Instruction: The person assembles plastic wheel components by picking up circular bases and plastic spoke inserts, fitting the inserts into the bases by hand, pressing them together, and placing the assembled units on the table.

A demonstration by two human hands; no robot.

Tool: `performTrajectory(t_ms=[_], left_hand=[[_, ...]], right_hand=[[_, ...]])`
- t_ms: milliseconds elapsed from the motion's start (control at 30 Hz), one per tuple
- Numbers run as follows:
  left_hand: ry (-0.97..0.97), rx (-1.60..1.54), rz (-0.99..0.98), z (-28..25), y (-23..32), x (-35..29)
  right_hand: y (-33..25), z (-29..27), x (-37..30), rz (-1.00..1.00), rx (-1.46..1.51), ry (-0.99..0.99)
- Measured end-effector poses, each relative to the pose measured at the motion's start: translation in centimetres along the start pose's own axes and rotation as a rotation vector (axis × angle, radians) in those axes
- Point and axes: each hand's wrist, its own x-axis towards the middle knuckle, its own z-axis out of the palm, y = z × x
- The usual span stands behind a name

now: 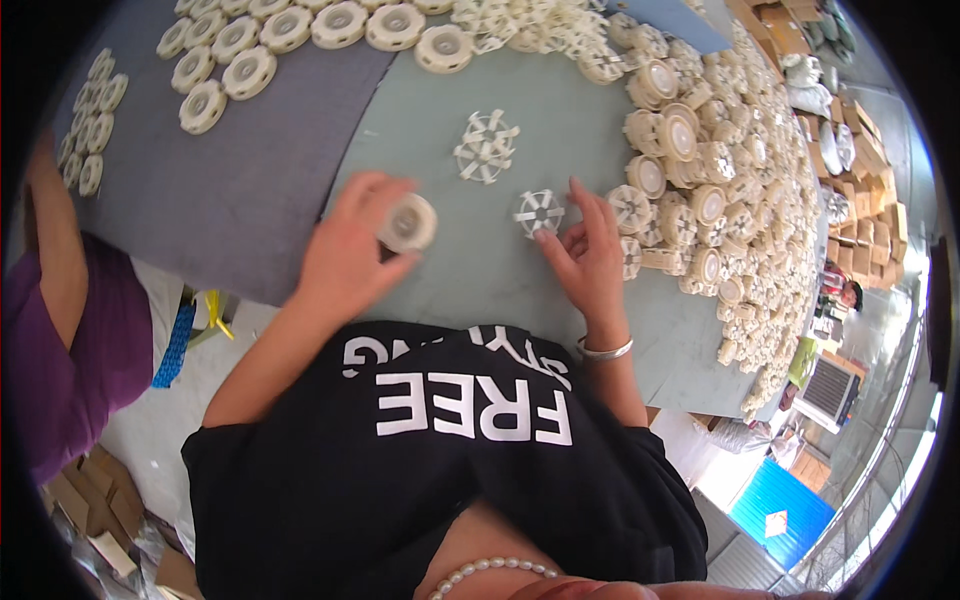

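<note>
My left hand (345, 245), slightly blurred, has its fingers and thumb around the side of a round cream plastic housing (411, 223) with a raised centre. To the right, a white spoked plastic ring (538, 214) lies on the table. My right hand (590, 255) is beside that ring, its thumb tip at the ring's lower edge and its index finger stretched out apart from it. Farther out lie a few more white spoked rings (487, 147), bunched together and overlapping.
Assembled cream housings (235, 38) stand in rows at the far left of the table (480, 270). A big heap of loose housings (700, 180) covers its right side, with white spoked parts (530, 22) piled at the back. Another person's arm (60, 250) is at the left.
</note>
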Motion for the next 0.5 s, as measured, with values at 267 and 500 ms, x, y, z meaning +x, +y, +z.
performTrajectory(t_ms=[267,500], left_hand=[[-0.069,-0.117,0.028,2.5,2.0,-2.6],[-0.112,-0.236,-0.013,2.0,1.8,-2.8]], right_hand=[[-1.0,-0.9,1.4,-0.032,0.003,-0.192],[-1.5,-0.7,0.2,0.021,0.027,-0.106]])
